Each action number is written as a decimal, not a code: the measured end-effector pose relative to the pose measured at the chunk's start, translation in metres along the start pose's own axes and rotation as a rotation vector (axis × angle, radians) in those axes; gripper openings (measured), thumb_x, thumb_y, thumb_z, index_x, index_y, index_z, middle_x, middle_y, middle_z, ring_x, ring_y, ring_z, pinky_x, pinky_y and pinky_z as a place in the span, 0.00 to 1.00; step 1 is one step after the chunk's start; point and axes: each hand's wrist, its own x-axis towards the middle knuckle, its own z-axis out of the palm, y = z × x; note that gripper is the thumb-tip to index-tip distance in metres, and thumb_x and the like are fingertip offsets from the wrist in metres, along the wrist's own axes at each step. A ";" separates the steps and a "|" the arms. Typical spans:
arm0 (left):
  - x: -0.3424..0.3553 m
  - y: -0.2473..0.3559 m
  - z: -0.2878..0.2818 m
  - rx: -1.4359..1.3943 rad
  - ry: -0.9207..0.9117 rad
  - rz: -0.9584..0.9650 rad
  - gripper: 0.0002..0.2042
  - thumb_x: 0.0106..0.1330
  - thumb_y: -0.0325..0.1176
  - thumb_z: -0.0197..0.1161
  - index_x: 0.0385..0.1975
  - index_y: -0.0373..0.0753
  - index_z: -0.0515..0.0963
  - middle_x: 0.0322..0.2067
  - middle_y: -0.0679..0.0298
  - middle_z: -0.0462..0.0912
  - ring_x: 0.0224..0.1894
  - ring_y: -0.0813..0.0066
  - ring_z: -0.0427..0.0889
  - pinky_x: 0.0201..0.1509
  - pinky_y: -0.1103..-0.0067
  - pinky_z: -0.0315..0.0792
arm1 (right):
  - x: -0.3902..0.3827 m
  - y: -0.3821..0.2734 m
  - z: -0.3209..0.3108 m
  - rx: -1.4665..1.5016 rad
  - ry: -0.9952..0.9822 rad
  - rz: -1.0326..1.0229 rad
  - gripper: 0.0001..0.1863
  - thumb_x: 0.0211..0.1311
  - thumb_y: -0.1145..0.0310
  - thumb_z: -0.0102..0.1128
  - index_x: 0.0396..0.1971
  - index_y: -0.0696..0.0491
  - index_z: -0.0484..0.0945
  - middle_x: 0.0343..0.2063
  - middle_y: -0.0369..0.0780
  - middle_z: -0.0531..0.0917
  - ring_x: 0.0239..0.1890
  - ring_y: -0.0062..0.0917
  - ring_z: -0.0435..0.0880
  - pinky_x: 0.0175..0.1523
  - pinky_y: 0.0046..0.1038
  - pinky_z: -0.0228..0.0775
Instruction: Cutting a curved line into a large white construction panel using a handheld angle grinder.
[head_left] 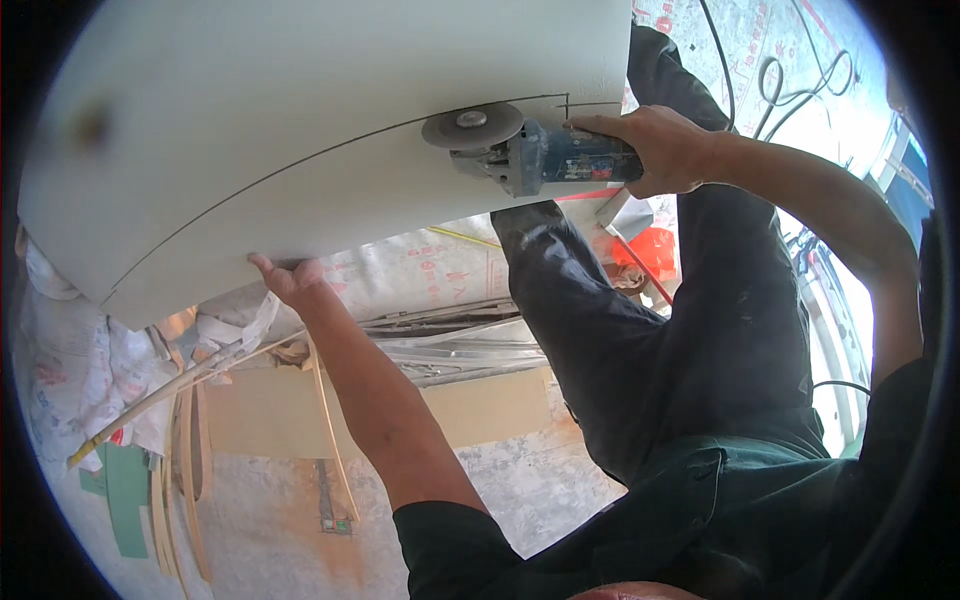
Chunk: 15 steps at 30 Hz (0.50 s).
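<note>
My right hand [668, 150] is wrapped round the back of a blue angle grinder [570, 160]. The grinder's round grey disc [490, 128] lies over a large pale panel [270, 90], by a dark curved line drawn across it. Whether the disc touches the surface or spins, I cannot tell. At the panel's near edge, my left hand [290, 282] grips the board, thumb on top and the other fingers hidden beneath. The line bends from the panel's lower left up to a short cross mark near its right edge.
A black cable [720, 60] runs over the printed floor covering at upper right. Below the panel lie long trim strips [450, 335], thin wooden slats [185, 480], white plastic sacks [90, 350] and an orange-red bag [655, 252]. My legs in dark trousers [740, 320] are under the grinder side.
</note>
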 end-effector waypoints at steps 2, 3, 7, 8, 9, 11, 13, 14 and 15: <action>0.002 0.006 -0.003 0.019 -0.018 0.026 0.29 0.51 0.40 0.77 0.55 0.43 0.76 0.56 0.66 0.78 0.59 0.61 0.73 0.66 0.61 0.64 | 0.000 -0.002 -0.001 0.010 -0.005 -0.004 0.53 0.35 0.73 0.74 0.69 0.47 0.61 0.43 0.48 0.85 0.43 0.41 0.86 0.54 0.39 0.76; 0.001 0.002 0.000 0.018 -0.018 0.021 0.29 0.51 0.40 0.77 0.55 0.43 0.76 0.56 0.66 0.78 0.59 0.61 0.73 0.66 0.61 0.64 | -0.002 -0.002 -0.004 0.029 -0.024 0.007 0.52 0.36 0.73 0.73 0.69 0.47 0.60 0.43 0.49 0.84 0.45 0.42 0.85 0.55 0.39 0.75; -0.005 -0.006 0.011 0.041 0.055 0.038 0.28 0.56 0.43 0.73 0.56 0.42 0.75 0.57 0.64 0.78 0.60 0.59 0.73 0.67 0.60 0.63 | -0.003 0.007 -0.001 0.015 -0.025 0.001 0.52 0.38 0.73 0.72 0.70 0.47 0.59 0.44 0.50 0.84 0.47 0.42 0.85 0.56 0.38 0.74; -0.007 -0.008 0.014 0.036 0.050 0.017 0.27 0.58 0.45 0.72 0.57 0.42 0.75 0.58 0.64 0.77 0.60 0.59 0.73 0.67 0.60 0.63 | -0.004 0.009 -0.001 0.014 -0.025 0.004 0.52 0.38 0.73 0.72 0.70 0.47 0.59 0.44 0.50 0.84 0.47 0.42 0.85 0.56 0.38 0.74; -0.005 -0.006 0.011 0.037 0.052 0.018 0.27 0.58 0.45 0.72 0.57 0.42 0.75 0.58 0.64 0.77 0.60 0.59 0.73 0.67 0.60 0.63 | -0.004 0.008 -0.002 0.014 -0.029 -0.004 0.52 0.38 0.72 0.73 0.70 0.48 0.60 0.44 0.50 0.84 0.47 0.42 0.85 0.56 0.37 0.74; -0.001 -0.001 0.007 0.040 0.064 0.060 0.31 0.60 0.46 0.70 0.62 0.42 0.71 0.63 0.62 0.72 0.65 0.57 0.68 0.69 0.56 0.60 | -0.005 0.006 -0.002 0.014 -0.033 -0.012 0.52 0.38 0.72 0.73 0.70 0.48 0.60 0.44 0.50 0.84 0.47 0.42 0.85 0.57 0.37 0.74; 0.001 0.000 0.004 0.053 0.051 0.070 0.30 0.61 0.46 0.70 0.62 0.42 0.71 0.63 0.62 0.72 0.65 0.57 0.68 0.69 0.56 0.60 | -0.005 0.007 0.000 0.003 0.000 -0.015 0.52 0.38 0.72 0.72 0.70 0.47 0.60 0.43 0.49 0.84 0.46 0.41 0.85 0.56 0.37 0.74; 0.002 0.001 0.003 0.065 0.037 0.082 0.30 0.61 0.46 0.69 0.62 0.42 0.71 0.64 0.62 0.72 0.65 0.56 0.67 0.70 0.56 0.60 | -0.005 0.008 -0.001 0.003 -0.002 -0.014 0.52 0.38 0.72 0.72 0.70 0.47 0.60 0.43 0.49 0.84 0.46 0.41 0.85 0.56 0.37 0.74; 0.001 0.000 0.003 0.066 0.040 0.078 0.30 0.61 0.46 0.69 0.62 0.42 0.71 0.64 0.62 0.72 0.65 0.56 0.67 0.70 0.56 0.60 | -0.005 0.006 -0.004 0.022 -0.027 0.007 0.52 0.37 0.72 0.71 0.70 0.46 0.60 0.42 0.49 0.85 0.46 0.41 0.85 0.55 0.38 0.74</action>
